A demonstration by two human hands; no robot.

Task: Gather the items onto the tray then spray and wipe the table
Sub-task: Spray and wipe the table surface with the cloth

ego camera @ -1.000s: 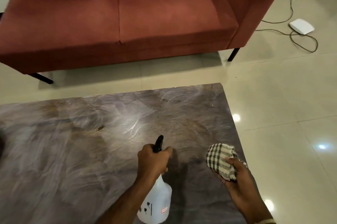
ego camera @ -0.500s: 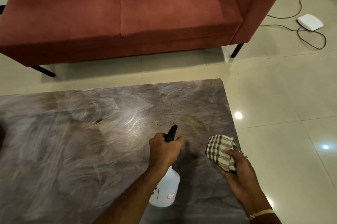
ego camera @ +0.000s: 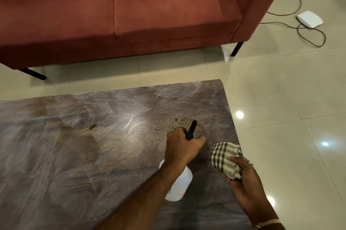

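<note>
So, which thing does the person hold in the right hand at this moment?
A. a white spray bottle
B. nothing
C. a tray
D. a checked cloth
D: the right hand grips the bunched checked cloth above the table's right edge, while the left hand holds the white spray bottle by its black nozzle head.
</note>
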